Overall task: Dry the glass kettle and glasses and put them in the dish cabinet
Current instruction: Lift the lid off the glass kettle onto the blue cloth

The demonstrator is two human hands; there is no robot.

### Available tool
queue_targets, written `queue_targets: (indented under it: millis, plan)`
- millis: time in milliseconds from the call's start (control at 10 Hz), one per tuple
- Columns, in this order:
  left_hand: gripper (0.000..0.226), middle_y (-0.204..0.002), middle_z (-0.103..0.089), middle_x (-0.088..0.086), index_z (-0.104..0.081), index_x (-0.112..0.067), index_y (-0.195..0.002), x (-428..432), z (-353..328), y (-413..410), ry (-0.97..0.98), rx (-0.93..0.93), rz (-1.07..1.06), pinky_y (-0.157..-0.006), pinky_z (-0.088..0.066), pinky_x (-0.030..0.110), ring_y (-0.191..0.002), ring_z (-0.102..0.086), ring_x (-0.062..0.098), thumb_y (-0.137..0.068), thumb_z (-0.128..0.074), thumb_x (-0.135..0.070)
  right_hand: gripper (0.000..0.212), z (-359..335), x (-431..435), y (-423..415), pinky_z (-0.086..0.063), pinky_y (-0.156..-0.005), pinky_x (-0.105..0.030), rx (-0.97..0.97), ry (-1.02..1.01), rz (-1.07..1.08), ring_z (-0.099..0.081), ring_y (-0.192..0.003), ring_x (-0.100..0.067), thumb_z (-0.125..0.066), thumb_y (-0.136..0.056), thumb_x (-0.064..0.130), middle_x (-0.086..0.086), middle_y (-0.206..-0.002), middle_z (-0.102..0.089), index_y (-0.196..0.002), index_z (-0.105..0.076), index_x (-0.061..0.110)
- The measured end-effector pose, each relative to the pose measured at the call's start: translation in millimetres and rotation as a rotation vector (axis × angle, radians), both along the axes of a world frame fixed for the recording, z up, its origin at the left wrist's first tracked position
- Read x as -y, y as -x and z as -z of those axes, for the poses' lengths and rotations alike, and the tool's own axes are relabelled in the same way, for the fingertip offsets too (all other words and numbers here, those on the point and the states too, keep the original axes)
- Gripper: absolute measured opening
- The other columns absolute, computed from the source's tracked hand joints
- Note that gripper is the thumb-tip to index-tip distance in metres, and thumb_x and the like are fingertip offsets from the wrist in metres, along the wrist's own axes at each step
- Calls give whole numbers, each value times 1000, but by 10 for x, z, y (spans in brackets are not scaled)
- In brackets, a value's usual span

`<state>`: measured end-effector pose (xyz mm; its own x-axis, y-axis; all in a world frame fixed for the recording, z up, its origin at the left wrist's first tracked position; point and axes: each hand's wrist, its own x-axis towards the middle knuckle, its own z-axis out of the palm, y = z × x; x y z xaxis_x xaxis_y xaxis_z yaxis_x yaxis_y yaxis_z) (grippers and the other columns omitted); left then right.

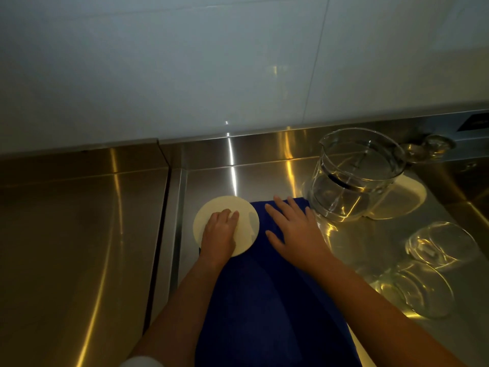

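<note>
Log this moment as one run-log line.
left hand: on cream disc | right hand: flat on blue cloth | glass kettle: upright, untouched | glasses: untouched, right of cloth

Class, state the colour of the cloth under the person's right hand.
The cloth is dark blue; head view.

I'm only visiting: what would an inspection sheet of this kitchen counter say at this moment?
Surface: shiny steel counter, blue cloth spread on it.
Job's things: glass kettle upright on white mat; far glass and near glass right of the cloth.
Clutter: small glass piece behind the kettle, unclear.
Grips: left hand on white disc, fingers bent; right hand flat on cloth.
Cables: nothing seen.
Surroundings: white tiled wall.
</note>
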<state>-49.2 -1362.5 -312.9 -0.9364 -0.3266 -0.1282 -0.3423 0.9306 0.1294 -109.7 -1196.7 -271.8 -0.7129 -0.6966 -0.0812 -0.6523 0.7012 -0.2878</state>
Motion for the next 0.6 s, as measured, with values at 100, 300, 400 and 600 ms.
queue_targets:
  millis: [100, 300, 400, 600]
  plan:
    - [63, -151, -22, 6, -18, -16, -146, 68, 55, 56, -3, 5, -3, -109, -19, 30, -135, -22, 22, -91, -46, -9, 58, 23, 59, 48, -6, -114, -47, 2, 10, -7, 0, -143, -23, -40, -96, 38, 1, -156, -5, -147, -16, 24]
    - [62, -150, -24, 5, -22, -17, -146, 110, 173, 74, -38, -7, -5, -108, -21, 28, -134, -24, 21, -90, -46, -7, 58, 89, 142, 119, -8, -113, -50, 4, 43, -13, -4, -143, -25, -43, -95, 36, -2, -156, -9, -146, -21, 22]
    - [62, -149, -25, 7, -21, -16, -146, 102, 194, 84, -26, -11, -12, -107, -22, 28, -133, -26, 21, -90, -48, -9, 58, 113, 167, 129, -7, -113, -49, -1, 35, -26, -2, -143, -24, -42, -95, 37, -1, -156, -7, -147, -18, 23]
    - [67, -154, -11, 12, -9, -16, -148, 0, 175, 63, 34, 29, 21, -114, -11, 34, -142, -12, 25, -94, -48, -21, 59, 121, 157, 98, -7, -113, -49, -6, 58, -36, -2, -143, -24, -42, -95, 36, -1, -156, -8, -147, -18, 23]
